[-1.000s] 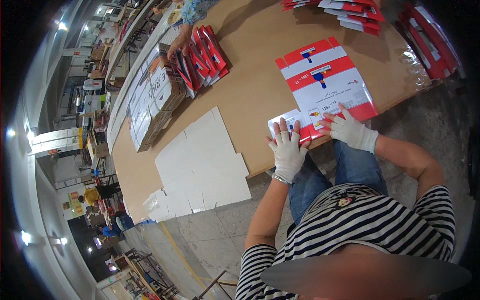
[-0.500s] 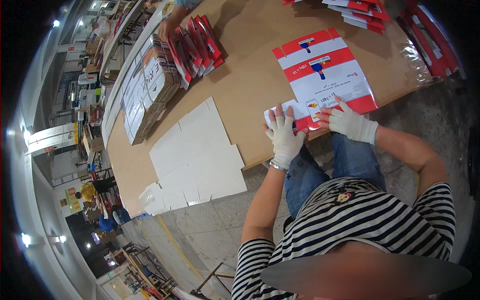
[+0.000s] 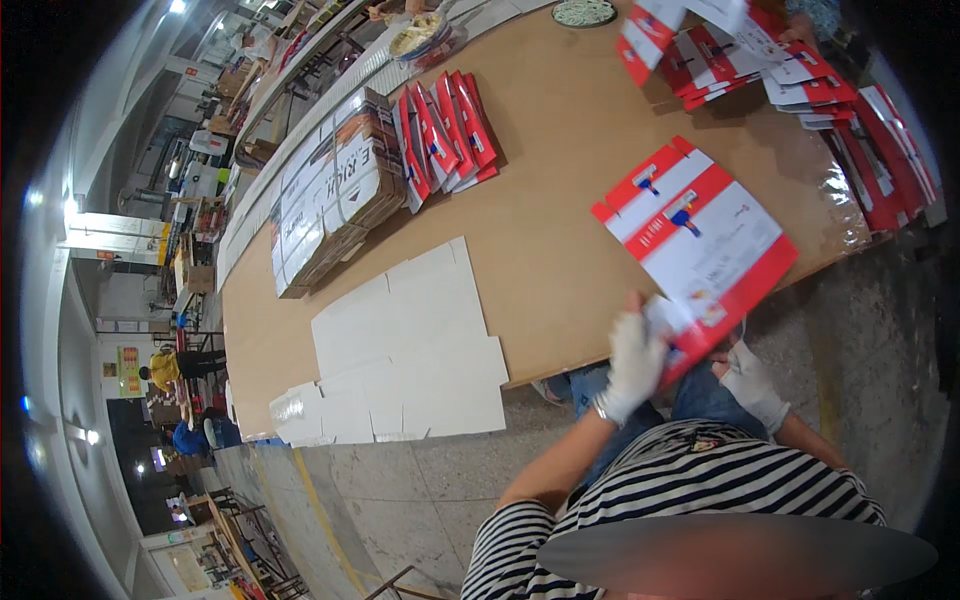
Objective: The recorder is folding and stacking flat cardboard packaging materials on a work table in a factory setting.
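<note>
A flat red-and-white printed cardboard carton [image 3: 720, 235] lies in front of me, its near end reaching past the table's edge. My left hand [image 3: 632, 368], in a white fingerless glove, is closed on the carton's left end, by a small white flap. Below the carton's near edge is my right hand [image 3: 757, 388], gloved the same way. Its fingers are partly hidden and blurred, so whether it grips the carton is unclear. To the left, a blank white flattened carton [image 3: 410, 345] lies on the brown table [image 3: 545, 200].
A strapped bundle of cartons [image 3: 340, 190] stands at far left, beside several folded red-and-white cartons [image 3: 450, 130]. Another person's hand [image 3: 800, 28] is at a pile of similar cartons [image 3: 715, 65], far right. More red cartons [image 3: 880, 160] stand along the right edge.
The carton has turned and come over the table's near edge. My left hand has gone from lying spread on it to gripping its end. My right hand has dropped below its edge.
</note>
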Demonstrator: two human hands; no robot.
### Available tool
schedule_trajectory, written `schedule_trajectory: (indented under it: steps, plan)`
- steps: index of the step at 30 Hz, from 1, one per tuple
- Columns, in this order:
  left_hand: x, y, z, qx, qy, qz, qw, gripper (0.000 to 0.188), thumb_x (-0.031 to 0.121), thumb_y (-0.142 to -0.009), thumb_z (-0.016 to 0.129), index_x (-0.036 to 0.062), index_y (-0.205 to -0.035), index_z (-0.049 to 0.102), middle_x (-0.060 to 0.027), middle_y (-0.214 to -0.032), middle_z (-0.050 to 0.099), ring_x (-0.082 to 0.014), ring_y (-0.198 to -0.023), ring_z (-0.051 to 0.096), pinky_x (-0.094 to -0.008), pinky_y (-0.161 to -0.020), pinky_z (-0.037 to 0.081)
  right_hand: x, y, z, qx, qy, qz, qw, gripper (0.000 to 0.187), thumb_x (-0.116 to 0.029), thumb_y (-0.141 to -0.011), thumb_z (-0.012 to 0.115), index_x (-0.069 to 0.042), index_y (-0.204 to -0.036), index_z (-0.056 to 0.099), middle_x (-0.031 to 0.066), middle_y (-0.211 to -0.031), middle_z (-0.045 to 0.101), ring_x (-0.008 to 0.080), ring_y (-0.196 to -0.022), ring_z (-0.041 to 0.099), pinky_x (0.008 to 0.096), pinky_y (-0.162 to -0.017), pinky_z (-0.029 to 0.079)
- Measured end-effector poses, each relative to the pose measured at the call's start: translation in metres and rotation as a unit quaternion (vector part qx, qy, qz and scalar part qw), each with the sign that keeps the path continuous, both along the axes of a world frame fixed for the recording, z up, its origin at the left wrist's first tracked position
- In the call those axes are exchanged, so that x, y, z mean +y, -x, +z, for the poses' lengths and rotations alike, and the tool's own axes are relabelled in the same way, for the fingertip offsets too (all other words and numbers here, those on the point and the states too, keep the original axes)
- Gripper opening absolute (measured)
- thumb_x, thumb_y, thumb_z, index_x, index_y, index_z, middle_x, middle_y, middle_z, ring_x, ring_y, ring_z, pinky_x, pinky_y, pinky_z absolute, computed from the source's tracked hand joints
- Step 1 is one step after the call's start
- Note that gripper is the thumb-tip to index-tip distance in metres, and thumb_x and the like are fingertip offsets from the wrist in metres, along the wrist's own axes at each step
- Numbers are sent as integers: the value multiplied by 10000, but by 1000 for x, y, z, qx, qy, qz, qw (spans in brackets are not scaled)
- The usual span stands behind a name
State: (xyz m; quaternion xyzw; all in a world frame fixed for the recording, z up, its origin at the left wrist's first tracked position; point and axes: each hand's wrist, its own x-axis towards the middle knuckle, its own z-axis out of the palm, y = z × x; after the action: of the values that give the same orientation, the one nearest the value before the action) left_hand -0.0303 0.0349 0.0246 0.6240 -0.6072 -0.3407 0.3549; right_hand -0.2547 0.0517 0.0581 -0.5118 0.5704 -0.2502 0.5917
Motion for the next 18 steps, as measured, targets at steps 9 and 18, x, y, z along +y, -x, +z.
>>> schedule_trajectory:
  steps: [9, 18]
  plan:
    - [55, -130, 47, -241, -212, 10, 947, 858, 340, -783, 742, -50, -1421, 321, -288, -1461, 313, -411, -1382, 276, -533, -1119, 208, -106, 49, 19, 144, 5, 46, 988, 252, -111, -876, 567, 32, -1082, 598, 89, -873, 665, 101, -758, 606, 288, -701, 503]
    - [133, -196, 25, -450, -205, 151, 856, 886, 354, -756, 733, -39, -1424, 305, -250, -1520, 235, -429, -1419, 182, -576, -1127, 165, -381, -25, 15, 176, 329, 153, 915, 435, -88, -804, 546, -21, -1231, 592, 45, -814, 643, 82, -475, 519, 260, -410, 415]
